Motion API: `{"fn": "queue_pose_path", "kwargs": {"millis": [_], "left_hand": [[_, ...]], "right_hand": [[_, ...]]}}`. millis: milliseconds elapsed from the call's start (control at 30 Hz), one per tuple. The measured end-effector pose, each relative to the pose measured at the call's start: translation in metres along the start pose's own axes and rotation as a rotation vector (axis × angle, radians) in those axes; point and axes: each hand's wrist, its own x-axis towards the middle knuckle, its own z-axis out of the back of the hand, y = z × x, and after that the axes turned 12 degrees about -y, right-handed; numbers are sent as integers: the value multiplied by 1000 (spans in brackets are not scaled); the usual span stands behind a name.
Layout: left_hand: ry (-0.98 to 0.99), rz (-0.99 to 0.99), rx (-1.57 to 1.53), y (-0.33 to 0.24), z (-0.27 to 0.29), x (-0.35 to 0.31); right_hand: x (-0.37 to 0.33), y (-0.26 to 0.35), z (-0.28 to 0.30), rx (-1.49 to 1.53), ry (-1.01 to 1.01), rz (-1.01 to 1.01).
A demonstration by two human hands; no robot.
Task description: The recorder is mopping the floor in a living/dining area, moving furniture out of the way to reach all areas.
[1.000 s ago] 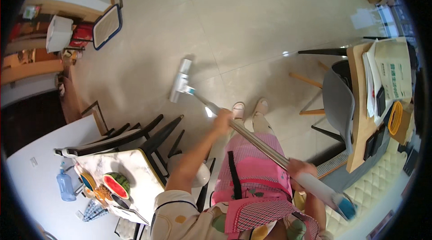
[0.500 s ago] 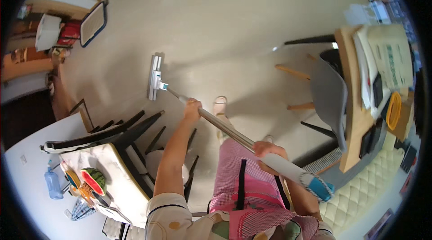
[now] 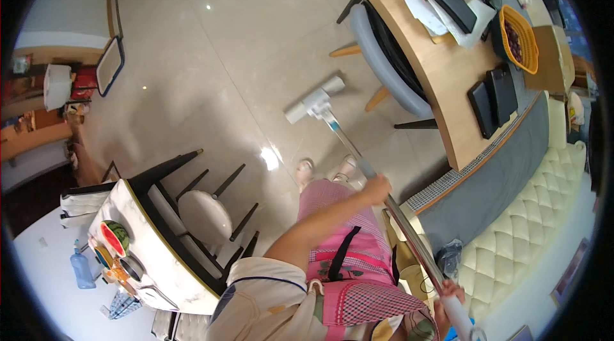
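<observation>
A long-handled mop (image 3: 412,239) slants across my front, its silver pole running from lower right up to a flat grey-white head (image 3: 315,100). That head rests on the glossy tiled floor (image 3: 192,53), close to the legs of a grey chair (image 3: 390,60). My left hand (image 3: 375,190) is wrapped around the pole partway down, with that arm crossing my pink checked apron (image 3: 345,232). Near the top end, by the white grip, my right hand (image 3: 451,292) is closed on the pole. Its fingers are partly hidden behind the handle.
A wooden desk (image 3: 441,104) holds papers, dark devices and a yellow basket (image 3: 529,53). Below it stands a cream tufted sofa (image 3: 511,239). At left are a marble-topped table (image 3: 173,277) with cut watermelon (image 3: 115,237), dark chairs, and a white stool (image 3: 206,213).
The mop head has swung from the left side of the floor to the right, beside the grey chair. Both hands moved right with the pole, and my view has turned.
</observation>
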Motion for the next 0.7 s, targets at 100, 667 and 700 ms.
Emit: {"fn": "queue_pose_path", "kwargs": {"millis": [100, 667, 700], "left_hand": [[121, -57, -131, -71, -38, -27], [-310, 343, 238, 169, 93, -161], [-338, 530, 281, 193, 101, -169]], "right_hand": [[-17, -15, 62, 106, 88, 114], [30, -48, -164, 143, 697, 347], [25, -37, -206, 343, 714, 244]]}}
